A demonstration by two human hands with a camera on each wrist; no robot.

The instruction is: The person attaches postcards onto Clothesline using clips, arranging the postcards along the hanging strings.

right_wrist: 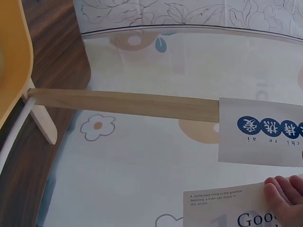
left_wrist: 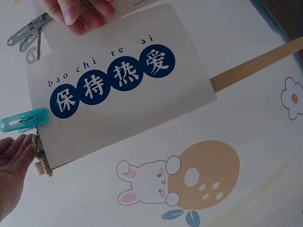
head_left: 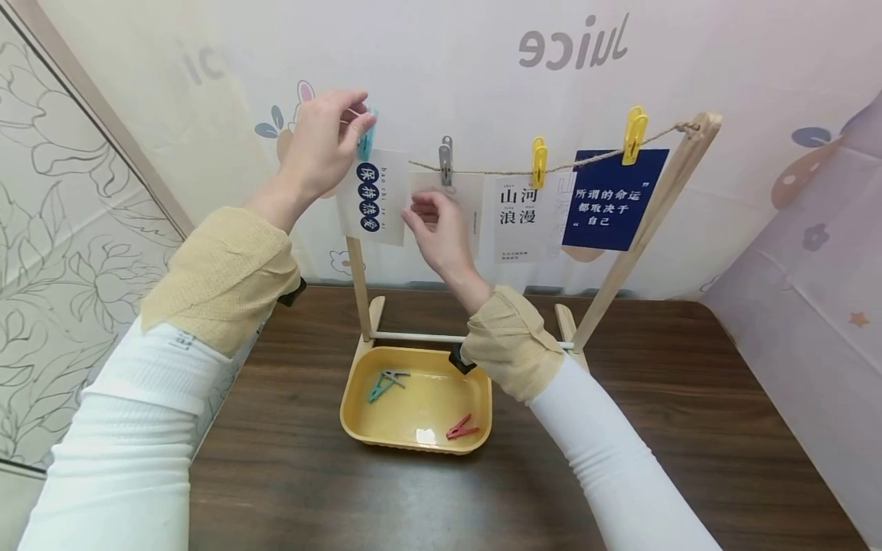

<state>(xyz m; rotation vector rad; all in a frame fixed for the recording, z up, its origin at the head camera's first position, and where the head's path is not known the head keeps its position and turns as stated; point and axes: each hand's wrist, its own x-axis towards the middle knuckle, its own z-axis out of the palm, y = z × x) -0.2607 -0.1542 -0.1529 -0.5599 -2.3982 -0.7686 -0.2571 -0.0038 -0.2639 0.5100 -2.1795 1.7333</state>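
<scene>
A white card (head_left: pixel 373 200) with blue circles and white characters hangs from the line at the left post, a teal clothespin (left_wrist: pixel 24 119) biting its upper edge. My left hand (head_left: pixel 318 141) is beside that clothespin; in the left wrist view its fingers (left_wrist: pixel 19 152) lie relaxed next to the rope knot, apart from the pin. My right hand (head_left: pixel 441 232), its fingers loosely bent, is in front of a second card (head_left: pixel 468 200) near the white card's right edge. A grey clothespin (head_left: pixel 446 161) holds this second card, which my right hand partly covers.
Farther right, yellow clothespins (head_left: pixel 540 162) hold a white card (head_left: pixel 517 229) and a dark blue card (head_left: pixel 613 200). The twine runs to the right wooden post (head_left: pixel 648 207). Below, a yellow basin (head_left: pixel 413 444) holds a red clothespin (head_left: pixel 462 427) and teal and grey ones.
</scene>
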